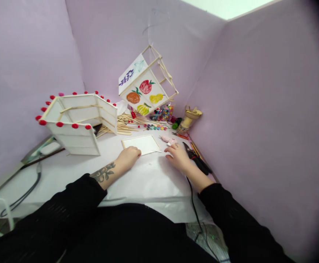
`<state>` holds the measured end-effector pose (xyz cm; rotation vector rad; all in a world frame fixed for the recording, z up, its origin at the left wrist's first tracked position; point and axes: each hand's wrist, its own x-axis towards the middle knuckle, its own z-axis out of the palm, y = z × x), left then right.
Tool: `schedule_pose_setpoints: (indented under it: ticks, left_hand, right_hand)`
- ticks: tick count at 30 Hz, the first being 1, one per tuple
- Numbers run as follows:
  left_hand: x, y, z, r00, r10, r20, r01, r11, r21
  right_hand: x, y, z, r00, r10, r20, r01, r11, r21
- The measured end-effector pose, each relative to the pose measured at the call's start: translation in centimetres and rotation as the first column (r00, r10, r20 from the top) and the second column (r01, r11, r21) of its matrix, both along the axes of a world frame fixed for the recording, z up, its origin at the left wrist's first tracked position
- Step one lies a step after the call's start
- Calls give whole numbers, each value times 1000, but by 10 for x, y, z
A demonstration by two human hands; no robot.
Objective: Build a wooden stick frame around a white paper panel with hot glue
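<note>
A flat white panel (144,143) edged with thin wooden sticks lies on the white-covered table. My left hand (130,156) is closed at the panel's near left corner, fingers curled over its edge. Just right of the panel is a small pink glue gun (168,140), partly hidden by my right hand (177,156). That hand hovers low over the table with its fingers apart, holding nothing that I can see. Pruning shears (196,157) with black handles lie to the right of it. A black cord (191,193) runs from under my right wrist over the table's front edge.
At left stands a folding white stick frame (79,140) topped with red pompoms. A lantern painted with fruit (145,87) hangs at the back. Behind lie loose wooden sticks (123,124), paint pots (155,127), a jar of colourful balls (166,111) and a bamboo-like holder (189,118).
</note>
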<state>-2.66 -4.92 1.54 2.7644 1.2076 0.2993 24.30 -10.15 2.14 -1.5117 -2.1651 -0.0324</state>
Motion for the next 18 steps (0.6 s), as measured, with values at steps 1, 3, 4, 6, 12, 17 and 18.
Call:
schedule_pose_setpoints:
  ticks: [1,3,4,6,12,17,18]
  left_hand:
    - [-4,0,3,1000,11,-24,-12,1000,-18]
    - [-12,0,9,997,32,-66,-36,998,-51]
    - [-16,-1,12,996,39,-86,-45,997,-66]
    - [-23,-2,18,990,55,-132,-68,993,-94]
    - [-30,-7,34,972,85,-217,-111,988,-111]
    - [-27,-11,42,968,92,-233,-126,983,-134]
    - [-26,-12,42,969,91,-231,-125,983,-135]
  right_hand:
    - [-5,3,0,997,12,77,-11,1000,-7]
    - [-14,8,-2,981,47,188,-44,999,-23]
    - [-18,9,-3,972,64,226,-59,998,-29]
    - [-26,9,-5,957,87,276,-81,996,-34]
    - [-38,4,-7,928,154,338,-148,988,-44]
    - [-40,9,-9,925,131,357,-116,991,-63]
    - [-41,10,-9,928,126,352,-108,992,-70]
